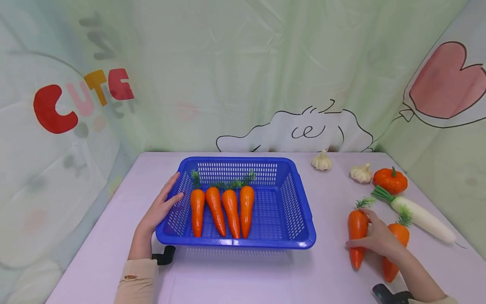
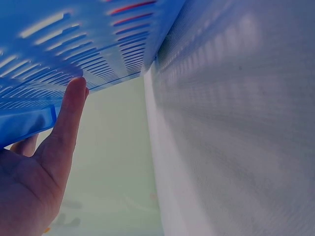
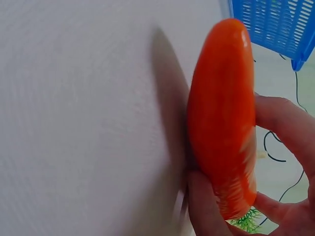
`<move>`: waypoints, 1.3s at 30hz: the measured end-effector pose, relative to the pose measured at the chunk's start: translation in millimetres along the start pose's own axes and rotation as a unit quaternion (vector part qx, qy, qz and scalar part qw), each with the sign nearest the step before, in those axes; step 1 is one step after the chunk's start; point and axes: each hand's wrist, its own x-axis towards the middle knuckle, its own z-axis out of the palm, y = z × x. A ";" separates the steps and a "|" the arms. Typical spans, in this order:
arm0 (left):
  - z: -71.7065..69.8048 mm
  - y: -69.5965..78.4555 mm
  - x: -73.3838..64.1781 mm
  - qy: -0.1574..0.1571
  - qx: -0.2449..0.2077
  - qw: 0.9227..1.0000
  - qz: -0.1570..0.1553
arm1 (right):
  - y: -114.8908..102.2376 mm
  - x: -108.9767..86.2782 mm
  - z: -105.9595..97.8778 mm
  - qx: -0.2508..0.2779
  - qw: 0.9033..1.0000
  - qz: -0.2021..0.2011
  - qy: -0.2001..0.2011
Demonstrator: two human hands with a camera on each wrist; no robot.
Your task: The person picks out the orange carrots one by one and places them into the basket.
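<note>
A blue plastic basket stands on the table, with several toy carrots lying side by side in it. My left hand holds its left side: the thumb reaches over the rim in the head view, while a finger presses the perforated outer wall in the left wrist view. To the right of the basket, my right hand grips another orange carrot with green leaves, thumb and fingers on opposite sides. That carrot is close over the table. A further carrot lies partly hidden behind this hand and forearm.
A white radish with a green top lies at the right, near an orange pumpkin. Two garlic bulbs sit along the back right of the table. A printed curtain hangs behind the table's far edge.
</note>
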 end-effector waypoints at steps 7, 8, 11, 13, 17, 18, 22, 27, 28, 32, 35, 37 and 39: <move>-0.2 0.6 0.0 -0.001 -0.002 1.000 0.002 | 33.8 23.1 9.8 0.040 0.999 0.011 0.009; -0.3 0.7 -0.1 -0.002 -0.002 1.000 0.002 | 37.1 25.0 10.6 0.045 0.999 0.010 0.009; -0.1 1.0 -0.7 -0.001 0.000 1.000 0.001 | 36.2 23.5 9.6 0.067 0.998 0.009 0.002; 0.1 1.2 -1.1 -0.001 0.001 1.000 0.001 | 27.8 17.3 5.9 0.083 0.996 0.005 -0.005; 0.2 1.4 -1.2 -0.002 0.000 1.000 -0.001 | 4.9 0.0 -2.6 0.097 0.995 -0.013 -0.004; 0.1 1.5 -1.1 -0.002 -0.001 1.000 -0.002 | -0.1 -3.6 -4.5 0.100 0.995 -0.013 -0.001; -0.1 1.6 -0.7 -0.002 -0.001 1.000 -0.002 | -14.0 -12.1 -11.4 0.104 0.994 -0.014 0.010; 0.0 2.3 -0.7 -0.001 0.000 1.000 -0.003 | -21.7 -15.6 -16.2 0.106 0.994 -0.019 0.028; 0.0 2.3 -0.7 -0.001 -0.001 1.000 -0.003 | -22.9 -16.2 -16.8 0.108 0.993 -0.023 0.030; 0.1 2.1 -0.7 -0.001 -0.001 1.000 -0.002 | -29.3 -18.9 -18.9 0.120 0.991 -0.041 0.036; 0.0 1.8 -0.5 -0.001 0.001 1.000 -0.001 | -36.7 -21.7 -19.3 0.127 0.990 -0.056 0.038; -0.2 1.5 -0.2 -0.001 0.003 1.000 0.001 | -42.3 -23.1 -19.3 0.130 0.989 -0.062 0.039; -0.3 1.3 -0.1 -0.001 0.002 1.000 0.004 | -48.2 -24.2 -19.4 0.132 0.988 -0.067 0.041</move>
